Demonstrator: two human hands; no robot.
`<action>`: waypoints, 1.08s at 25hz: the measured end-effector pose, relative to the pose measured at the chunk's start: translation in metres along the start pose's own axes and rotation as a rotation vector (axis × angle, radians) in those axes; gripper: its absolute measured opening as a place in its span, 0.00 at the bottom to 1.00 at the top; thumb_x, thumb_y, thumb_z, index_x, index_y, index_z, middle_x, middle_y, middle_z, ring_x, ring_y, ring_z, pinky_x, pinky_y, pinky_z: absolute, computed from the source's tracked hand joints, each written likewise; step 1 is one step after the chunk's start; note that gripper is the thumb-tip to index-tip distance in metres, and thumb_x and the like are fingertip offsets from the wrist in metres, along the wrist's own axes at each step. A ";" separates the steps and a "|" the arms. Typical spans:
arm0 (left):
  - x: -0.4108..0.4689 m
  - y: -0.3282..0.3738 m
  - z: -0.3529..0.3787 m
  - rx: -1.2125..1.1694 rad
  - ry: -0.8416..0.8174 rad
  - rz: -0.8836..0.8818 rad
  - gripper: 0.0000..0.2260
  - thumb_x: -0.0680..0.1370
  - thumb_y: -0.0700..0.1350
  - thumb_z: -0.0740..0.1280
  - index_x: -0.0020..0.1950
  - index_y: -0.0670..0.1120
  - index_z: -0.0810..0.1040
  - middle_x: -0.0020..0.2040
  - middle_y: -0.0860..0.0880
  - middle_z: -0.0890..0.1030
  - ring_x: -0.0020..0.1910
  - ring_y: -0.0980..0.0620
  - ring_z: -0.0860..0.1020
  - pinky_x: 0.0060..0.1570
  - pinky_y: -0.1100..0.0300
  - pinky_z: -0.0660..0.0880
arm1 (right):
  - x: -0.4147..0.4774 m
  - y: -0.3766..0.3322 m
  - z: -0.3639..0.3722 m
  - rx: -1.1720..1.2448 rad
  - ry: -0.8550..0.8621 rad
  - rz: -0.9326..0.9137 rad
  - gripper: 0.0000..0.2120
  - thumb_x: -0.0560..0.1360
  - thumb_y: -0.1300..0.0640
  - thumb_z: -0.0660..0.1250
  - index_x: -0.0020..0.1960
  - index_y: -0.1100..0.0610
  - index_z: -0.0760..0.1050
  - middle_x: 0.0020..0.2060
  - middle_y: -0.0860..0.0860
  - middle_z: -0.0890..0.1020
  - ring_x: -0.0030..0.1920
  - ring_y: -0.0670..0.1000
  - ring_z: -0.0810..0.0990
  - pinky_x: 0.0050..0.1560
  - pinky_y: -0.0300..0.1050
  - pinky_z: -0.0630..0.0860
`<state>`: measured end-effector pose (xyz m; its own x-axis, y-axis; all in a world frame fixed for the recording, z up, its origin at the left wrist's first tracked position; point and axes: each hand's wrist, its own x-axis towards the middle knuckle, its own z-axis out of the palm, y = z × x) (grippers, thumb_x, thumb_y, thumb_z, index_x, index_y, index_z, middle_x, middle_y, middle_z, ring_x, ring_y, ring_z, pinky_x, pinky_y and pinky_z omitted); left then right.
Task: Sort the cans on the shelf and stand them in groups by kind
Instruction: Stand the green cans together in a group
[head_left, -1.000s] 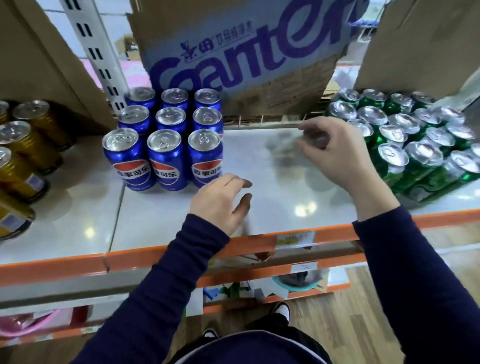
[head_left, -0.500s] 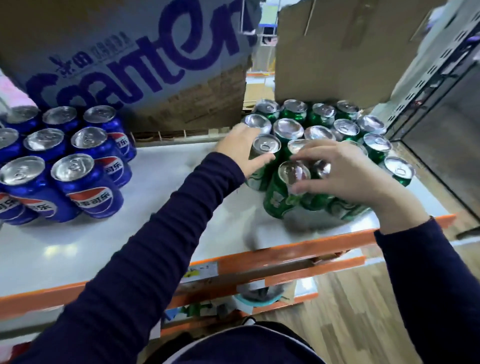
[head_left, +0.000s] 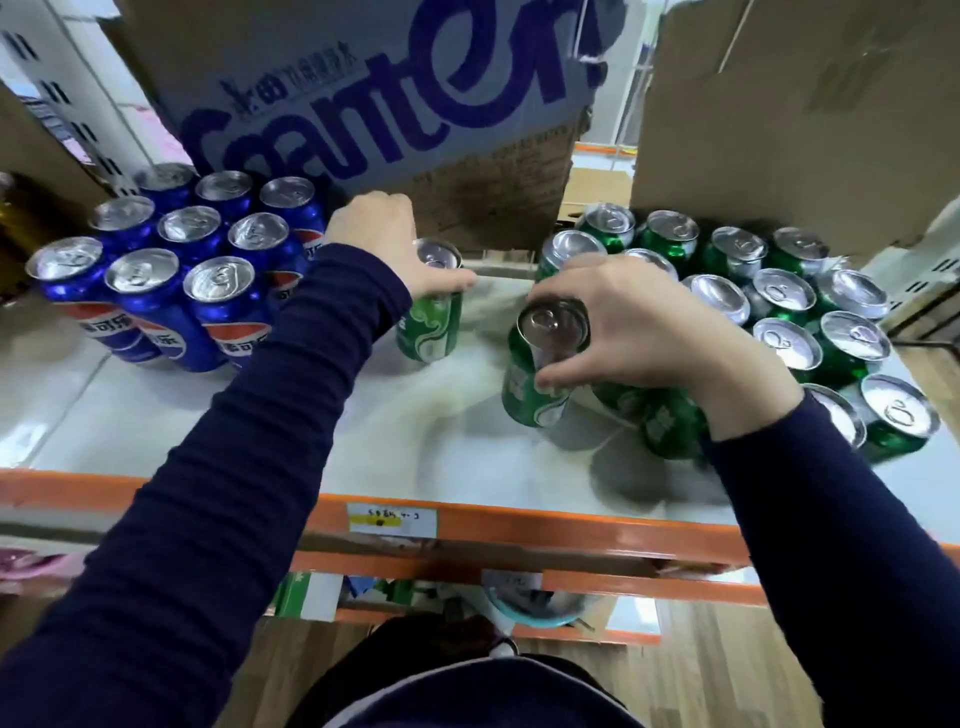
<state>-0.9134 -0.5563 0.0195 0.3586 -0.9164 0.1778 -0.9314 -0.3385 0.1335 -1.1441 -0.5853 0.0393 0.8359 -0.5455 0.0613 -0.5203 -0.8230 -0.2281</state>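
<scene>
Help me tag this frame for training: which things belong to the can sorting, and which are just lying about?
Job: left hand gripping the farther green can; right hand gripping the nearer green can; green can group; blue Pepsi cans; shelf.
Lying about: printed cardboard box; plain cardboard box; shelf label.

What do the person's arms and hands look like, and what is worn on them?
Both arms are covered by long, dark navy sleeves of a soft fabric with fine creases across them. The left sleeve and the right sleeve each end at the wrist. The left hand and the right hand are bare: there are no gloves, and no ring or watch is visible.
</scene>
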 end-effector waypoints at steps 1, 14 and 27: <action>0.002 -0.008 0.002 0.049 -0.027 -0.045 0.37 0.62 0.74 0.65 0.50 0.41 0.73 0.49 0.42 0.75 0.46 0.42 0.74 0.43 0.53 0.70 | 0.014 -0.003 0.002 -0.012 0.007 0.007 0.25 0.61 0.42 0.76 0.53 0.53 0.79 0.45 0.51 0.80 0.48 0.53 0.77 0.48 0.51 0.75; 0.042 -0.061 -0.017 -0.108 -0.356 0.412 0.30 0.62 0.60 0.76 0.59 0.48 0.78 0.53 0.48 0.79 0.49 0.51 0.74 0.49 0.58 0.71 | 0.065 -0.019 0.017 0.020 -0.099 0.185 0.25 0.63 0.41 0.76 0.53 0.54 0.80 0.44 0.51 0.82 0.44 0.54 0.77 0.45 0.48 0.74; 0.090 -0.038 0.007 0.025 -0.147 0.222 0.32 0.62 0.69 0.71 0.42 0.40 0.74 0.38 0.43 0.74 0.40 0.43 0.75 0.38 0.55 0.68 | 0.055 -0.027 0.026 0.123 0.031 0.366 0.38 0.61 0.44 0.80 0.66 0.56 0.73 0.58 0.54 0.79 0.57 0.54 0.76 0.56 0.48 0.73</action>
<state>-0.8463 -0.6279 0.0236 0.1336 -0.9894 0.0561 -0.9882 -0.1288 0.0826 -1.0798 -0.5888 0.0235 0.5925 -0.8054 -0.0168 -0.7566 -0.5491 -0.3550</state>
